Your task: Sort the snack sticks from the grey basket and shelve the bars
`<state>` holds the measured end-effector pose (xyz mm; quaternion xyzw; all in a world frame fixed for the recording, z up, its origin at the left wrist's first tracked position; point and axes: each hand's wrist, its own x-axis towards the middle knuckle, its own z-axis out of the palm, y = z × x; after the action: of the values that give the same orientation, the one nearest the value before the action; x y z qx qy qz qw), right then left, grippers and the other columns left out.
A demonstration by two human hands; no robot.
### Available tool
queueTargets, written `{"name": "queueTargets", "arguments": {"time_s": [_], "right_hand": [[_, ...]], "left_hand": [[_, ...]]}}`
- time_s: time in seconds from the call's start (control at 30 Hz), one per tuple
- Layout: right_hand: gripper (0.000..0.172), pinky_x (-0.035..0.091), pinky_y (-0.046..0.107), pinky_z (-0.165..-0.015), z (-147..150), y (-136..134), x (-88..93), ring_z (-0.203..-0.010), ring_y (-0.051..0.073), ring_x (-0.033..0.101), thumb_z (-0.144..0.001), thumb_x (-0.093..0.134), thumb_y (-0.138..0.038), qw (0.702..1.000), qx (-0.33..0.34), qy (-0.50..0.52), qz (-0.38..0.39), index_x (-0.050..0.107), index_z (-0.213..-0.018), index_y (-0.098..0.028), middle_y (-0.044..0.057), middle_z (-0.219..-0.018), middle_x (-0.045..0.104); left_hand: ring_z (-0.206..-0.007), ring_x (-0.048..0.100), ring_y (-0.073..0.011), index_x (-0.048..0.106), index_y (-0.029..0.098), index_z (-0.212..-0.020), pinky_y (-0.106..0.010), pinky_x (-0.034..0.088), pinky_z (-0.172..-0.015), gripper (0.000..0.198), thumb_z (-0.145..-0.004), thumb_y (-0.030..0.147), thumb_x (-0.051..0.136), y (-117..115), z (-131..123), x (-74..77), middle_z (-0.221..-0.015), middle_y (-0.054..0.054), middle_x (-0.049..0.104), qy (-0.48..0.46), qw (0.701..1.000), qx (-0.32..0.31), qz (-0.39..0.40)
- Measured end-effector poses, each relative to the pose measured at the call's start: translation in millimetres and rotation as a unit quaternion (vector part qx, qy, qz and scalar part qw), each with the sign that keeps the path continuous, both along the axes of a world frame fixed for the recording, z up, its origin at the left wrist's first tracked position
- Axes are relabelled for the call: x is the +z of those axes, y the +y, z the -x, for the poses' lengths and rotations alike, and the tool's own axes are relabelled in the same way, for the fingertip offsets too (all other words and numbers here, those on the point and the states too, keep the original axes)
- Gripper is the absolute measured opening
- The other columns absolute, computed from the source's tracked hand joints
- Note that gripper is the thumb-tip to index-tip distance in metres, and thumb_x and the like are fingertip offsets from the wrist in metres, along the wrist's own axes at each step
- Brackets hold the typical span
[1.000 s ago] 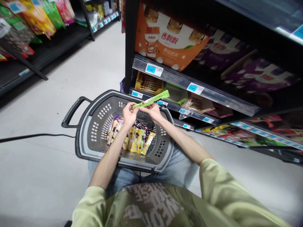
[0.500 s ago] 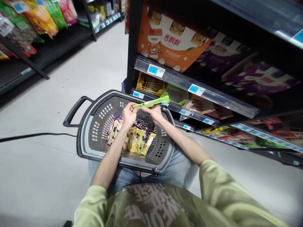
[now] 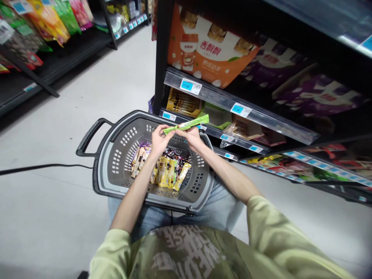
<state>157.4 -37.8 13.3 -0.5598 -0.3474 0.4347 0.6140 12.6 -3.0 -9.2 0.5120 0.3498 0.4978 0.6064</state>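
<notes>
A long green stick packet [image 3: 187, 124] is held level above a grey shopping basket [image 3: 116, 162]. My left hand [image 3: 158, 140] pinches its left end. My right hand [image 3: 191, 136] grips it near the middle, fingers closed. Below the hands, the basket holds several small yellow, brown and purple sachets [image 3: 167, 170]. The basket rests against my knees on the shop floor.
A dark shelf unit stands right in front, with an orange box [image 3: 203, 50], price tags [image 3: 189, 85] and low trays of packets [image 3: 183, 102]. A black cable [image 3: 43, 167] crosses the floor at left. Another shelf with snack bags [image 3: 43, 23] runs along the far left.
The green packet tilted slightly between the frames and is back near its first angle. Both hands keep their hold above the basket.
</notes>
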Motion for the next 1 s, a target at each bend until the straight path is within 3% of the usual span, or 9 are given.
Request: {"name": "queueTargets", "arguments": {"time_s": [0.2, 0.4, 0.57, 0.8, 1.0], "right_hand": [[0.048, 0.055, 0.033, -0.087, 0, 1, -8.4, -0.087, 0.019, 0.069, -0.049, 0.094, -0.041, 1.0, 0.025, 0.016, 0.007, 0.068, -0.083, -0.019, 0.004, -0.091, 0.074], [0.053, 0.056, 0.03, -0.085, 1, 0, -12.5, -0.09, 0.018, 0.07, -0.052, 0.094, -0.038, 0.998, 0.051, 0.046, -0.004, 0.07, -0.096, -0.02, 0.003, -0.096, 0.075], [0.052, 0.055, 0.029, -0.078, 0, -1, -10.9, -0.082, 0.018, 0.07, -0.051, 0.094, -0.039, 0.999, 0.036, 0.036, 0.004, 0.071, -0.093, -0.019, 0.002, -0.091, 0.076], [0.053, 0.056, 0.032, -0.085, 0, 1, -11.6, -0.084, 0.019, 0.07, -0.05, 0.093, -0.044, 0.999, 0.021, 0.027, 0.01, 0.071, -0.092, -0.019, 0.003, -0.09, 0.076], [0.055, 0.054, 0.032, -0.086, -2, 2, -12.4, -0.086, 0.019, 0.069, -0.054, 0.091, -0.046, 1.0, 0.005, -0.005, 0.001, 0.068, -0.098, -0.022, 0.002, -0.09, 0.074]], "left_hand": [[-0.074, 0.065, -0.014, 0.061, 0.019, -0.088, -0.023, 0.048, -0.065, 0.037, -0.068, 0.042, 0.082, 1, -3, -2.8, -0.081, -0.002, 0.068, 0.007, 1.0, 0.025, 0.004], [-0.076, 0.067, -0.0151, 0.063, 0.019, -0.089, -0.024, 0.049, -0.068, 0.033, -0.068, 0.036, 0.082, 6, -1, -6.4, -0.083, -0.003, 0.07, 0.011, 1.0, 0.023, -0.018], [-0.069, 0.064, -0.0137, 0.064, 0.018, -0.087, -0.023, 0.046, -0.062, 0.033, -0.068, 0.037, 0.083, 6, 0, -8.5, -0.078, -0.002, 0.07, 0.021, 0.999, 0.031, -0.019], [-0.065, 0.062, -0.0132, 0.063, 0.018, -0.084, -0.024, 0.045, -0.06, 0.034, -0.066, 0.038, 0.083, 4, -2, -10.0, -0.073, -0.001, 0.068, 0.019, 0.999, 0.051, 0.003], [-0.07, 0.064, -0.0143, 0.059, 0.019, -0.085, -0.025, 0.047, -0.063, 0.044, -0.064, 0.047, 0.085, 4, -2, -6.9, -0.077, -0.002, 0.068, 0.006, 1.0, 0.015, 0.016]]}}
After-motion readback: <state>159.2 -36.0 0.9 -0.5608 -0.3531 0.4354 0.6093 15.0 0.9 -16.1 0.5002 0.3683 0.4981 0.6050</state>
